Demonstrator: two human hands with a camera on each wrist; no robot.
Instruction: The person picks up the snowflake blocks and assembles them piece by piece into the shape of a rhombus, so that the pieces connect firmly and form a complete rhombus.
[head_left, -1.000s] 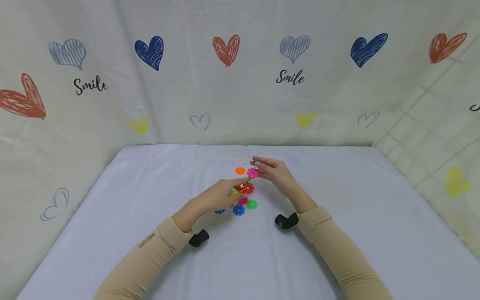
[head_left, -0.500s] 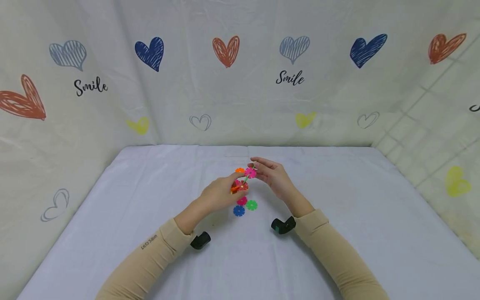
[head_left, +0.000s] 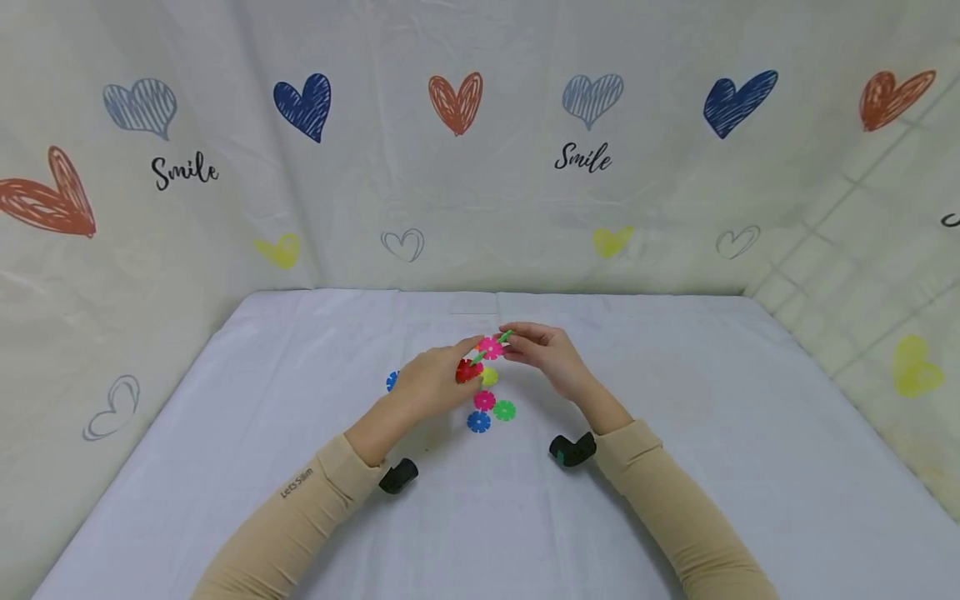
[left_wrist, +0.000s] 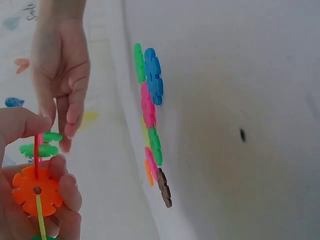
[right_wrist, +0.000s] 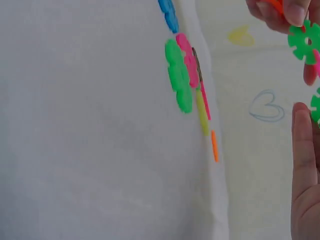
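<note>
Slotted plastic snowflake discs are joined in a chain held above the table. My left hand grips it near a red disc and an orange disc. Farther along stand a pink disc and a green disc at the far end. My right hand pinches that end green disc between thumb and fingers. A blue disc shows beyond the left hand's back; whether it belongs to the chain is hidden. Part of the chain is covered by the left palm.
Loose discs lie on the white tablecloth below the hands: yellow, crimson, green, blue and brown, among several. Black wrist-camera mounts hang by both cuffs. A heart-printed cloth backs the table.
The left hand has turned and shifted slightly left with the chain, so the pink and red discs sit farther left. The yellow disc on the table has come into sight. The right hand barely moved.
</note>
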